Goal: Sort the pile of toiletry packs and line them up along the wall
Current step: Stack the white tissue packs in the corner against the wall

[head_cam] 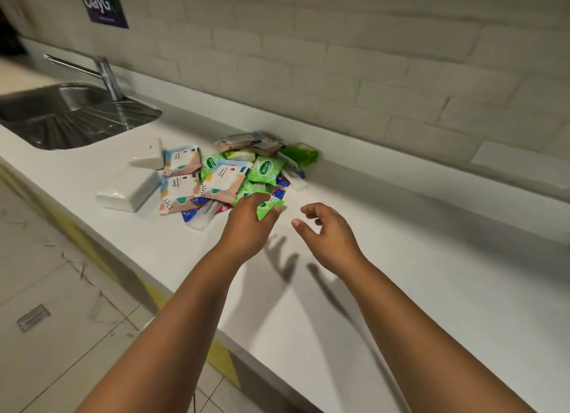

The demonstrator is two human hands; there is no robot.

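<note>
To my right the white counter [416,258] lies bare from its front edge to the ledge at the brick wall [370,57], so my right hand [327,230] has open passage there. Ahead on the left the pile of packs [234,171] blocks the way, reaching back to the wall. Two white boxes [132,187] stand beside it, and beyond them the sink [71,116] and tap [105,73].

Steel sink [46,119] with tap [106,76] at left, dark poster [103,3] on white brick wall [370,57], tiled floor [61,304]
</note>
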